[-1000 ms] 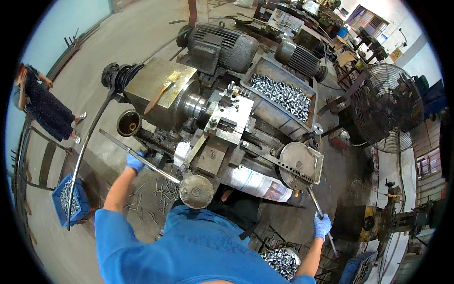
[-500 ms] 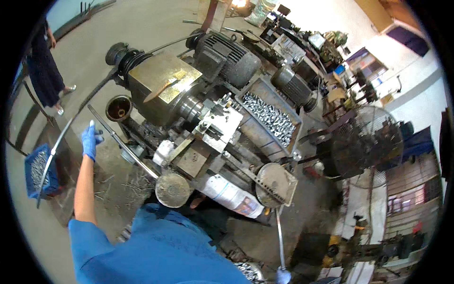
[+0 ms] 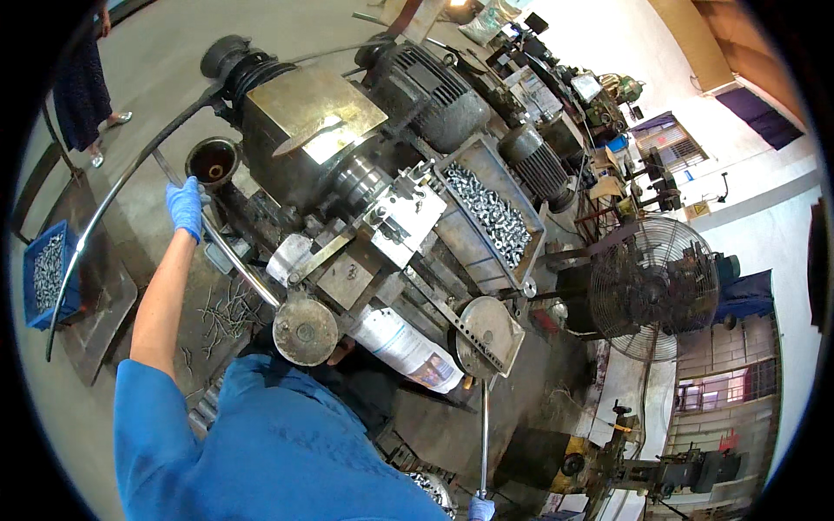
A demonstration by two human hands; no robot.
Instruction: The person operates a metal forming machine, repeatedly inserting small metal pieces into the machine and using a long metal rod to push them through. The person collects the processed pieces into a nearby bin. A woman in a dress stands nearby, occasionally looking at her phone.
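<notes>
My left hand [image 3: 184, 210], in a blue glove, has its fingers curled around a long metal lever [image 3: 236, 260] at the machine's left. That lever runs down to a round plate [image 3: 305, 333] on the machine's near side. At the lower edge my right hand [image 3: 480, 509], also gloved, is closed on the end of a second metal lever [image 3: 485, 434], which rises to another round plate [image 3: 486, 326]. Between the two stands the greasy machine, with a bright metal block [image 3: 407, 217] beside its spindle [image 3: 360, 181]. A brush [image 3: 304, 139] lies on the headstock's top.
A grey bin [image 3: 473, 252] of metal parts stands behind the machine. A blue crate [image 3: 65, 300] of parts sits at far left, near a bent rod [image 3: 91, 221]. A large fan [image 3: 651, 286] stands at right. Another person [image 3: 80, 95] is at upper left.
My left hand has gone from open and apart to closed around the left lever. My right hand and its lever have shifted slightly left in the picture. The view has also shifted.
</notes>
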